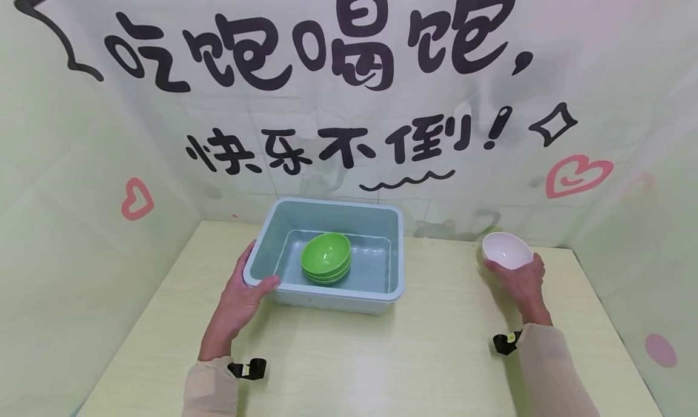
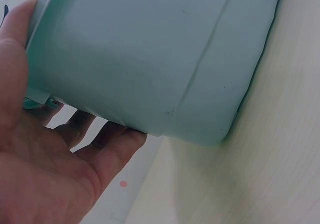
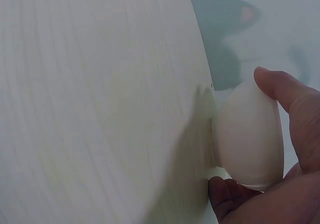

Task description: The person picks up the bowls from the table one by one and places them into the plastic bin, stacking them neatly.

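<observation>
A light blue plastic basin (image 1: 338, 296) stands on the table, left of its middle. My left hand (image 1: 240, 302) grips its left front corner, the thumb over the rim and the other fingers along the outer wall, as the left wrist view also shows. Several green bowls (image 1: 326, 256) lie stacked and slightly tilted inside the basin. At the back right, my right hand (image 1: 518, 280) holds a pale pink bowl (image 1: 507, 249), its mouth facing up. The right wrist view shows thumb and fingers at opposite sides of this bowl (image 3: 250, 134). Whether its foot touches the table I cannot tell.
A pale wood-grain table (image 1: 360, 356) runs back to a printed white backdrop (image 1: 349, 114) with black lettering. Similar sheets hang at the left and right sides. A black wrist camera (image 1: 248, 369) sits by the left cuff, another wrist camera (image 1: 507, 342) by the right.
</observation>
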`<state>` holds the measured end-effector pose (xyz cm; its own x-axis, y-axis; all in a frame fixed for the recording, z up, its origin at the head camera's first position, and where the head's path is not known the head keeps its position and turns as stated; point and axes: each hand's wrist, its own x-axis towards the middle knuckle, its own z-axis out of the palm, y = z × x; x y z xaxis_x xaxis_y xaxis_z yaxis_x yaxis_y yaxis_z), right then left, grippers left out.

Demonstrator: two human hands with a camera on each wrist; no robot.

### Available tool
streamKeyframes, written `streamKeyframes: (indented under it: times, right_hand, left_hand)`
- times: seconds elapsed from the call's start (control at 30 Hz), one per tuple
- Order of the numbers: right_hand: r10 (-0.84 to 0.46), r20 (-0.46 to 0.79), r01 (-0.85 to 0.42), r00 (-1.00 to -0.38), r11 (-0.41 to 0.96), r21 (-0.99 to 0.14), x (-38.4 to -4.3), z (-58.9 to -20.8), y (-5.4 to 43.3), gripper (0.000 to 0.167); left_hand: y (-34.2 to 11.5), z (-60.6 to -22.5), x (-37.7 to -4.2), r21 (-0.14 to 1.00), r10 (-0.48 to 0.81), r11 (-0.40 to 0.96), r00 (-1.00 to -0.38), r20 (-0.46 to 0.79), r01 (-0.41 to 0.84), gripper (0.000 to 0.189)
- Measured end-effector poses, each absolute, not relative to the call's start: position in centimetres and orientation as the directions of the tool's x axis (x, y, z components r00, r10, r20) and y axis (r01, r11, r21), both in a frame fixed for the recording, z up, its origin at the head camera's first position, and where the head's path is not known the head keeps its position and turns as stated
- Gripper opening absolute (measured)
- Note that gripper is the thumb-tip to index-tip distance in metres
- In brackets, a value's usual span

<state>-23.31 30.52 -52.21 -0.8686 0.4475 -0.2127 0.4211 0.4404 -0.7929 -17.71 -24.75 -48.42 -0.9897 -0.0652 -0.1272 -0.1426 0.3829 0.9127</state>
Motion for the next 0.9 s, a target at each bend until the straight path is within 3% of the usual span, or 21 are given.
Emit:
streamKeyframes:
  times: [0.37,0.9]
  right_hand:
    - [0.459,-0.178,0.394,-0.87,0.433,-0.811,-23.2,-51.8,30.6,0.118]
    - [0.416,-0.078,0.24,-0.906,0.354,-0.904,-23.5,-48.8,29.4,0.114]
  left_hand:
    - [-24.7,-48.6,-17.7,0.917,-0.064,0.376,-0.991,-0.117,-0.133,0.097]
    - [-24.6,-48.4,-17.6,0.92,-0.065,0.368,-0.991,-0.121,-0.137,0.097]
